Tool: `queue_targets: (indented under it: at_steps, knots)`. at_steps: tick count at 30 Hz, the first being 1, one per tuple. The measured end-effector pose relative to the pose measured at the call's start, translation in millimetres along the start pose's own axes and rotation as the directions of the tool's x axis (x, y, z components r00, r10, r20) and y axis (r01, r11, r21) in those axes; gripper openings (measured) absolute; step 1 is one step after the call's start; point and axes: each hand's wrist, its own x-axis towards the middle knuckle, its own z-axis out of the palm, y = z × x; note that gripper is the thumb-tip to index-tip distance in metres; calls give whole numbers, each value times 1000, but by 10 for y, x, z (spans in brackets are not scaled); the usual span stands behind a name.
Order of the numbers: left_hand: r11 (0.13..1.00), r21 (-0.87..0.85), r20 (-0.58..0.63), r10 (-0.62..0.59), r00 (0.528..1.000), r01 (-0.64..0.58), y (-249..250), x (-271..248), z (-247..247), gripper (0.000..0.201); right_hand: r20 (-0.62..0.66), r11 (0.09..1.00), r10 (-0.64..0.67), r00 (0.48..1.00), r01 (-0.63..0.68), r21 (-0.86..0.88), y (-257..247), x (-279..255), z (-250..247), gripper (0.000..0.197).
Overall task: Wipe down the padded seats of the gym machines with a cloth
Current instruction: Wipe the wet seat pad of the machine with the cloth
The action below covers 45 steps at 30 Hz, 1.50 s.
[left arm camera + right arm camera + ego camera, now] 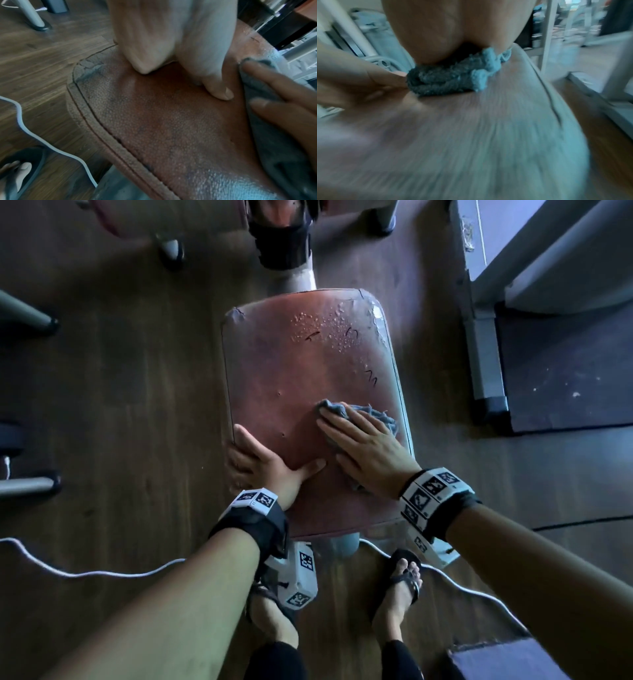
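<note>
A worn red-brown padded seat (301, 364) fills the middle of the head view, with water droplets (329, 326) on its far part. A crumpled grey cloth (376, 414) lies on the seat's right side. My right hand (359, 446) presses flat on it with straight fingers. My left hand (263, 463) grips the seat's left edge, its fingers curled over the side and its thumb on top. The left wrist view shows the thumb (221, 92) on the seat (171, 121) beside the cloth (267, 128). The blurred right wrist view shows the cloth (447, 78) under my palm (453, 33).
The seat's grey post (291, 241) rises at the far end. Machine legs (27, 316) stand on the wooden floor at left. A dark platform (565, 371) and grey frame lie at right. A white cable (85, 571) runs across the floor by my sandalled feet (400, 587).
</note>
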Motion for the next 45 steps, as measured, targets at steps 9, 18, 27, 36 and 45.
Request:
queue_targets:
  at_steps: [9, 18, 27, 36, 45]
  knots:
    - [996, -90, 109, 39, 993, -30, -26, -53, -94, 154, -225, 842, 538, 813, -529, 101, -450, -833, 348, 61]
    - [951, -248, 277, 250, 928, -182, -314, -15, -327, 115, -236, 318, 943, 236, -846, 429, -864, -734, 574, 66]
    - [776, -257, 104, 615, 781, -577, -1116, 176, -634, 73, -185, 87, 978, -98, -611, 786, -1320, -490, 819, 72]
    - [757, -288, 82, 630, 772, -587, -1157, 246, -674, 74, -78, 23, 994, -71, -572, 820, -1279, -542, 809, 73]
    - [731, -265, 70, 664, 744, -628, -1193, 297, -695, 74, -89, 57, 996, -27, -577, 815, -1453, -508, 859, 73]
